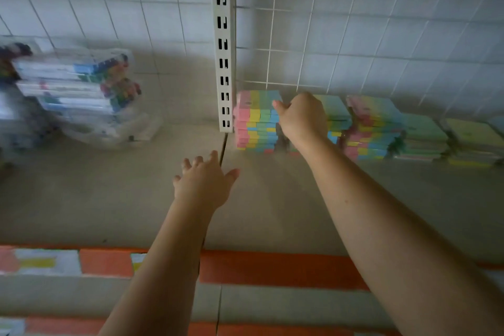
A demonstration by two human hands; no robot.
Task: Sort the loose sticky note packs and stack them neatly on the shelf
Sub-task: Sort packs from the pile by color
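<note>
Both hands are out; my right hand (300,114) curls against the leftmost stack (257,120), my left hand (203,183) hovers open above the shelf (109,194). Push unevenly and those staggered packs may slide and topple.

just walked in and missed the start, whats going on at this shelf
A person is tidying sticky note packs on a shelf. The right hand reaches to the back and touches the leftmost stack of multicoloured packs, beside the slotted upright; whether it grips a pack cannot be told. The left hand hovers open over bare shelf, holding nothing. More stacks stand in a row to the right, and a clear bag of markers sits at the left.
</note>
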